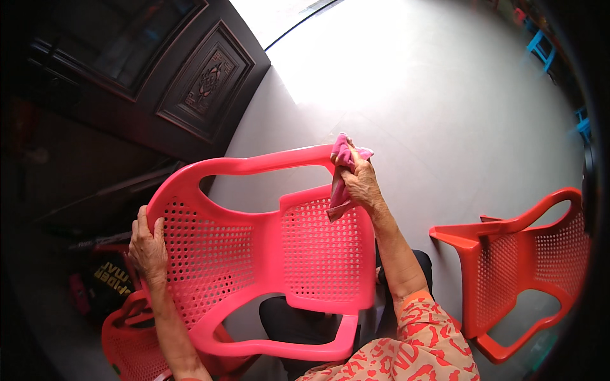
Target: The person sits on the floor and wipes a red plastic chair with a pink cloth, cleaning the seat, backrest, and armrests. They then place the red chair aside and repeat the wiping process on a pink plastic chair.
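Note:
A pink plastic armchair [267,232] with a perforated back and seat lies across my lap, its back toward the left. My left hand [149,244] grips the outer edge of the backrest, fingers curled over the rim. In my right hand [361,184] is a bunched pink cloth [343,159], pressed against the far front corner of the chair, where the armrest meets the seat. Part of the cloth hangs down over the seat edge.
A red plastic chair [499,279] lies tipped on the grey floor [406,120] at the right. Another red chair [136,343] is at lower left, beside a dark bag [111,279]. A dark carved door [206,82] stands at far left; blue stools [541,49] are far right.

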Motion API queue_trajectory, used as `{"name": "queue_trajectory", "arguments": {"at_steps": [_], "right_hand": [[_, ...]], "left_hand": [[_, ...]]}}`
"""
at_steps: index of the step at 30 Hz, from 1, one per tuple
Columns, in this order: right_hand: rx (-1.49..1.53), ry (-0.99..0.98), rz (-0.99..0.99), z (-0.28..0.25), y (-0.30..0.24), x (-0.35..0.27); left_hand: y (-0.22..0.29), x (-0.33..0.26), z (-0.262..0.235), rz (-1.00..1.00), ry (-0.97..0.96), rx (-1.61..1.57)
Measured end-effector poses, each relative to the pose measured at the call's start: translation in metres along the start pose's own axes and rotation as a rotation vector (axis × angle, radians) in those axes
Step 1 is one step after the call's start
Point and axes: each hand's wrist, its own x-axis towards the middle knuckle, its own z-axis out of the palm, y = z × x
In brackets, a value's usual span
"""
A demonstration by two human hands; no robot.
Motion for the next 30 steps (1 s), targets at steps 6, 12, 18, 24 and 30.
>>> {"name": "queue_trajectory", "arguments": {"at_steps": [6, 12, 18, 24, 30], "right_hand": [[-0.815, 0.198, -0.269, 0.022, -0.028, -0.009], [-1.067, 0.178, -0.372, 0.033, -0.054, -0.007], [-1.165, 0.221, -0.448, 0.053, -0.061, -0.006], [-1.153, 0.156, -0.549, 0.076, -0.072, -0.005], [-0.690, 0.003, -0.602, 0.134, -0.092, 0.009]], "left_hand": [[0.005, 0.001, -0.006, -0.008, -0.002, -0.013], [0.007, 0.000, -0.005, 0.001, 0.026, 0.001], [0.005, 0.000, -0.004, 0.012, 0.051, 0.017], [0.003, 0.000, 0.001, 0.015, 0.068, 0.029], [0.006, 0.000, -0.004, 0.002, 0.068, 0.066]]}}
